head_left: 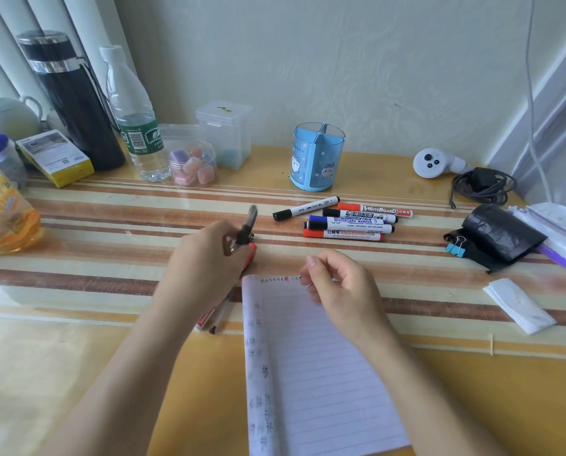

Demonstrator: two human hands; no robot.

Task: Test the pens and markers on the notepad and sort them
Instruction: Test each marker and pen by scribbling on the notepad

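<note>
We've got the notepad (311,366) lying open near us on the striped table (110,245), lined page up with a few test marks along its far edge; our left hand (206,258) is clamped around a dark pen (247,225), blurry, tip pointing up and away, and there's something red (251,253) right under the fingers, can't tell if it's being held too; our right hand (337,284) hangs over the pad's far right corner, fingers loosely curled, gripping nothing as far as we can see; two more pens (214,315) poke out from under the left wrist, just left of the pad; further out and to the right sits a pile of six markers (347,220), black, red and blue caps, all lying sideways and touching; behind them the blue holder (318,156) stands upright near the wall; far left there's a water bottle (133,116) and a black flask (71,100); far right a white controller (436,162) and a coiled cable (482,185).
</note>
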